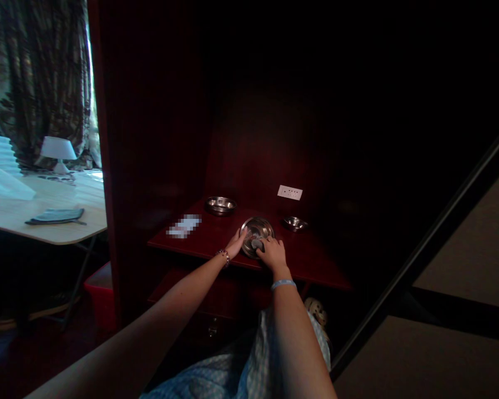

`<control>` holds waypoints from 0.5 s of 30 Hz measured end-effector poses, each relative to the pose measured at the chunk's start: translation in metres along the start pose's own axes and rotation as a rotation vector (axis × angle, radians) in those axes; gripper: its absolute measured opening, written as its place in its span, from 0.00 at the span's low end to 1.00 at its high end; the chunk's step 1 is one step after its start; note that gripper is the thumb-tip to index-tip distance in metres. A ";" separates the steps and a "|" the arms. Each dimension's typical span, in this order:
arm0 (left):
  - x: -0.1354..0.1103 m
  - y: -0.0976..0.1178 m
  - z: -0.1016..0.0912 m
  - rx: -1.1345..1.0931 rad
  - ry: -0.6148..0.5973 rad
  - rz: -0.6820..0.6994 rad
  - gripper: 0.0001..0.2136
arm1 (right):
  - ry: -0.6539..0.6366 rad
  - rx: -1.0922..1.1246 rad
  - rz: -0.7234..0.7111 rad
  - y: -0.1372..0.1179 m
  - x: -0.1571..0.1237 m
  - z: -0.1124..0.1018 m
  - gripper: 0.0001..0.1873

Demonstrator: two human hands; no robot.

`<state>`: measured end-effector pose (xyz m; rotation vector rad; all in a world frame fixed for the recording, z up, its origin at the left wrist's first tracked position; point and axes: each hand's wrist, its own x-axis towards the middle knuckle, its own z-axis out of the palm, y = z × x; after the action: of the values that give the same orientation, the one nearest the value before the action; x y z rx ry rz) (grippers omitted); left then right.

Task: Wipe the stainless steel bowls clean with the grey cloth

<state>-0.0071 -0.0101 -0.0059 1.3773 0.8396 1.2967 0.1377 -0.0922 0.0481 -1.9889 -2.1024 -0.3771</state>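
Observation:
A round steel plate [258,228] lies tilted on a dark red wooden shelf [316,260]. My left hand [236,242] rests against the plate's left rim with its fingers stretched along it. My right hand [271,252] is closed over a small grey thing [256,243] pressed on the plate's inner face; I cannot make out what it is. A bead bracelet sits on my left wrist and a pale blue band on my right.
A steel bowl [220,204] stands at the shelf's back left and a smaller one [295,223] at the right. A white socket plate [290,192] is on the back wall. A pale table [45,221] with a lamp [58,151] stands to the left.

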 end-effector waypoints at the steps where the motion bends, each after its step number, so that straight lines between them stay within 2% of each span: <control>1: 0.000 0.001 0.000 0.020 -0.003 -0.005 0.30 | -0.022 0.041 0.016 -0.002 0.000 0.000 0.18; 8: -0.001 0.002 0.000 0.040 0.018 -0.009 0.30 | -0.098 0.478 0.096 -0.011 0.005 0.002 0.17; 12: 0.003 -0.001 -0.001 0.010 -0.016 -0.027 0.31 | -0.071 0.823 0.105 -0.011 0.013 0.009 0.18; 15: 0.005 -0.003 -0.002 -0.039 -0.010 -0.069 0.33 | -0.007 1.002 0.217 -0.007 0.019 0.014 0.21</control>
<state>-0.0071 -0.0040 -0.0081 1.3125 0.8433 1.2460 0.1299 -0.0702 0.0415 -1.5241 -1.5340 0.6102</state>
